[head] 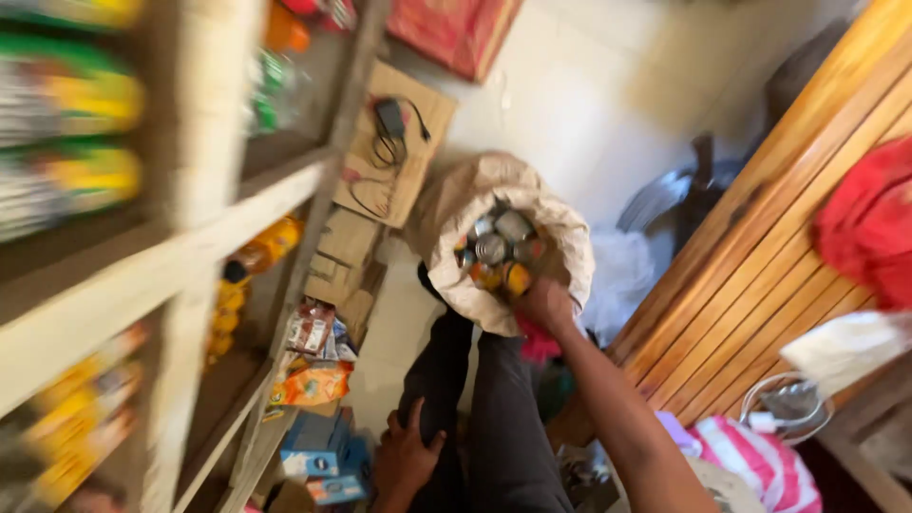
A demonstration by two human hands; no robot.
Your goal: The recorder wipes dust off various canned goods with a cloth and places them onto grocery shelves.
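A beige sack [560, 237] stands open on the floor ahead of my legs, with several round tin cans [501, 249] showing in its mouth. My right hand [544, 302] reaches down to the sack's near rim and touches a yellow can at the edge; whether it grips it is unclear in the blur. My left hand [407, 454] rests on my dark trouser leg [494, 418], fingers spread, holding nothing.
Wooden shelves [190, 237] with bottles and packets line the left. Cardboard boxes [394, 142] and a cable lean against them. Snack packets [313, 380] and blue boxes [318, 446] lie low left. A slatted wooden panel [760, 256] stands right, with red cloth [869, 228] and a striped bag [760, 461].
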